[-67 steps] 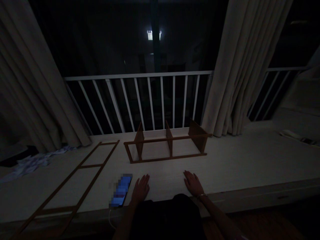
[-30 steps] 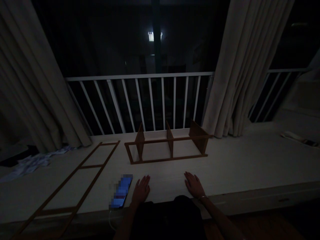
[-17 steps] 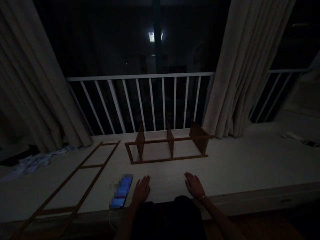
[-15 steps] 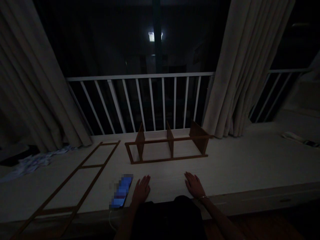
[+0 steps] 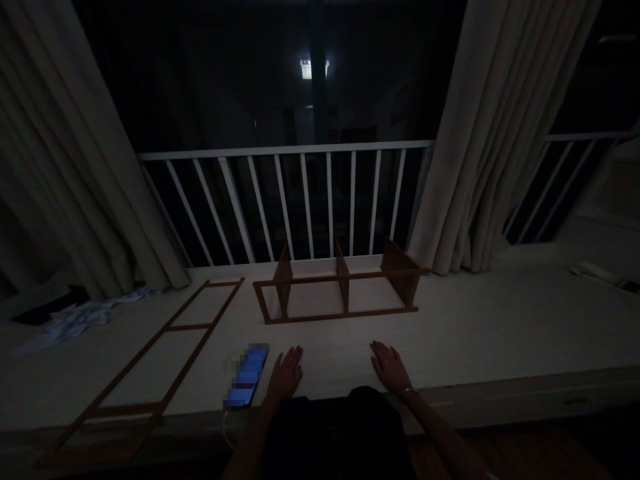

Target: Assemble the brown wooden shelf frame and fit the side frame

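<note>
My left hand (image 5: pixel 286 373) lies flat on the pale window ledge (image 5: pixel 330 363), fingers stretched out and holding nothing. Just left of it is a phone (image 5: pixel 247 377) with a lit, blurred screen and a white cable at its lower end. My right hand (image 5: pixel 390 367) also rests palm down on the ledge, with a thin bracelet at the wrist. Beyond both hands, untouched, a brown wooden shelf frame (image 5: pixel 345 300) lies on its side with several upright boards. Left of the phone lies a flat ladder-like wooden frame (image 5: pixel 189 327), its near end past the ledge's front edge.
White railings (image 5: pixel 329 200) stand behind the ledge in front of a dark window. Long curtains hang at the left (image 5: pixel 90 167) and right (image 5: pixel 480 167). Crumpled patterned cloth or paper (image 5: pixel 83 319) lies far left, and a pale strap-like item (image 5: pixel 597 273) far right.
The view has shifted slightly, so everything appears a little to the right. Both hands stay in the same place on the ledge, and the wooden pieces have not moved.
</note>
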`<state>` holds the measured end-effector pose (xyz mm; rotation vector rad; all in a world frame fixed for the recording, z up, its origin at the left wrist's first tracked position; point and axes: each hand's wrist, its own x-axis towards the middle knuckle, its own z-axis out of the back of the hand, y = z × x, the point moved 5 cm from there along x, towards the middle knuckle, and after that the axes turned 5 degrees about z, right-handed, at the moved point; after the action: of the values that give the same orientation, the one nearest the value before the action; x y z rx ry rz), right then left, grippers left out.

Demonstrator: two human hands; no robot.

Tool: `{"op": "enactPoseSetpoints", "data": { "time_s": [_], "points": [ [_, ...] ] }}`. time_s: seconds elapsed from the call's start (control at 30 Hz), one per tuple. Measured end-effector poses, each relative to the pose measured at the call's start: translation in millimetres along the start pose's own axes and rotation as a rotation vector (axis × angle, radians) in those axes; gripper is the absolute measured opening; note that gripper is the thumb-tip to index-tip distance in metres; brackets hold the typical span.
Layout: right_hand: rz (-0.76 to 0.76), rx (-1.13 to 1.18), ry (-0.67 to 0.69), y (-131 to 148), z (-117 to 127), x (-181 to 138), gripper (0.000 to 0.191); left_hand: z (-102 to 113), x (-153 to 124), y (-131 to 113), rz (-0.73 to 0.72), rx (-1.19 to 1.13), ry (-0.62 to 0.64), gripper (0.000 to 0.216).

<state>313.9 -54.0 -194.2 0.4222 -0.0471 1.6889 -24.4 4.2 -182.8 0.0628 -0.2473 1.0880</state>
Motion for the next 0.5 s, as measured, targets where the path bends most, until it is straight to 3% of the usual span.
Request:
{"op": "enactPoseSetpoints", "data": {
  "time_s": [0.5],
  "points": [
    [0.022,-0.013,-0.055,0.0,5.8,-5.6,0.046,2.3,4.2,-8.9,-0.008,0.092,0.116,0.052]
  ]
}}
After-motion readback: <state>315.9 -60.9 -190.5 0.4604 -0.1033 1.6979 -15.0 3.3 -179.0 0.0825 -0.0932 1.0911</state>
